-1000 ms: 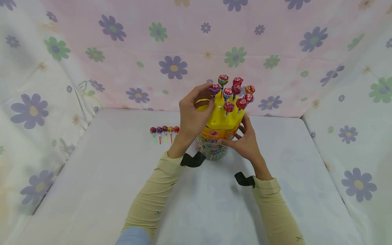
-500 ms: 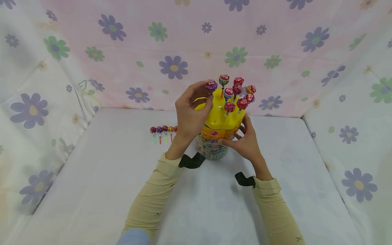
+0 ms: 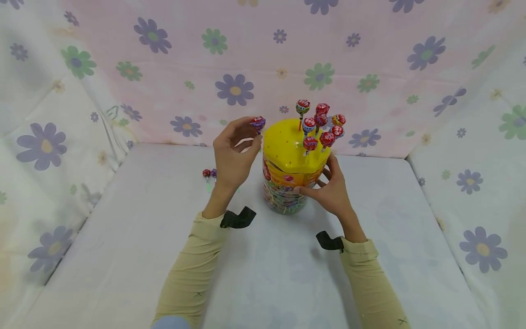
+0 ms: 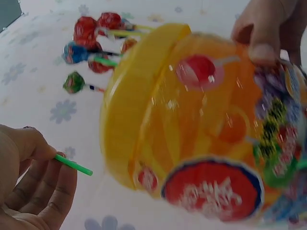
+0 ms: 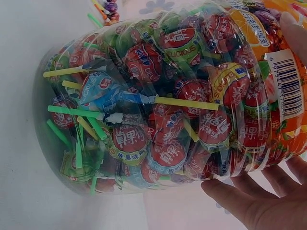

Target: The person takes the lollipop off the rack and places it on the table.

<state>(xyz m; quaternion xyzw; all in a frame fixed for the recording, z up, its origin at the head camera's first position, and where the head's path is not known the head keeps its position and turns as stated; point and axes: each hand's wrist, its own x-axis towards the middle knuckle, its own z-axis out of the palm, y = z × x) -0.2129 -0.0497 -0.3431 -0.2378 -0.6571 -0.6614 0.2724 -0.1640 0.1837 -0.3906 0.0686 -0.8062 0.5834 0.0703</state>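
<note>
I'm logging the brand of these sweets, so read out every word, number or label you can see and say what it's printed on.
"DELICIOUS", partly hidden: a lollipop wrapper inside the clear jar.
"6": beside the barcode on the jar's white sticker; the other digits are too small to read.
Chinese characters: several wrappers in the jar; too distorted to read surely.
White writing: red oval label on the jar; too blurred.
</note>
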